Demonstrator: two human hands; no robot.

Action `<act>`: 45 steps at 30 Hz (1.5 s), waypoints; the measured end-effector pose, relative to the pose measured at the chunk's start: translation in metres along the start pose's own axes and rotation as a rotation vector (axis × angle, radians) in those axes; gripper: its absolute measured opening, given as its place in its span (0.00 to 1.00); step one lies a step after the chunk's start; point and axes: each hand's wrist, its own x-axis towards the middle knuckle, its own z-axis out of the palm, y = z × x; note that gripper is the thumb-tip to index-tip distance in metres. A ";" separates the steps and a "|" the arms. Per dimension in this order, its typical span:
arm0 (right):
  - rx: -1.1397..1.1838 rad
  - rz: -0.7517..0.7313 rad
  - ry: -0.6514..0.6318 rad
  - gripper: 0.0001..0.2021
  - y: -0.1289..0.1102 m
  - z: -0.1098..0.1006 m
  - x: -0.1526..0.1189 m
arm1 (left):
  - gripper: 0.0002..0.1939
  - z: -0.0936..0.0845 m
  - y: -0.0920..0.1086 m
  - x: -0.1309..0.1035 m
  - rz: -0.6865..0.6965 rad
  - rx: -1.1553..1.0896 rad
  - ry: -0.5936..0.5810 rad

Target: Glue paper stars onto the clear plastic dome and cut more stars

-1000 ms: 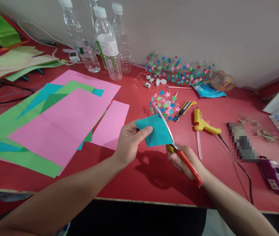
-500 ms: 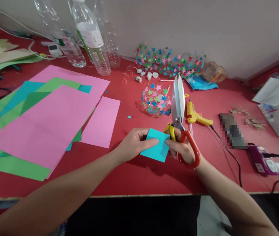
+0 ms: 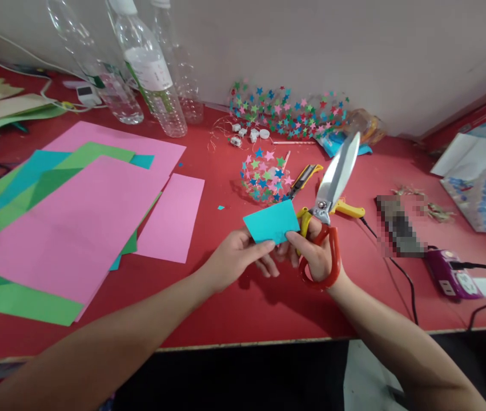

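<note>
Between my two hands a small turquoise paper piece (image 3: 272, 221) is held above the table's front half. My left hand (image 3: 229, 257) pinches its lower left edge, the thumb lying on its face. With its thumb my right hand (image 3: 317, 254) presses the lower right corner. Scissors (image 3: 332, 182) with one red and one yellow handle hang on the right hand, blades pointing up and away. Behind the paper stand a clear dome covered with paper stars (image 3: 267, 176) and a yellow box cutter (image 3: 305, 180).
Pink, green and blue sheets (image 3: 75, 228) are stacked at left, with a pink strip (image 3: 172, 217) beside them. Plastic bottles (image 3: 152, 80) line the wall near a star-covered clear bottle (image 3: 288, 111). A glue gun (image 3: 349, 210), a pixelated dark object (image 3: 401, 225) and a purple power socket (image 3: 450, 274) lie right.
The turquoise paper has been turned and tilted, its far edge raised, and it looks shorter now. My right hand has rolled, so the scissors' blades lean further right.
</note>
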 end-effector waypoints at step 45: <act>-0.363 0.026 -0.524 0.28 -0.007 -0.009 -0.008 | 0.11 -0.015 0.014 -0.005 0.525 0.008 0.480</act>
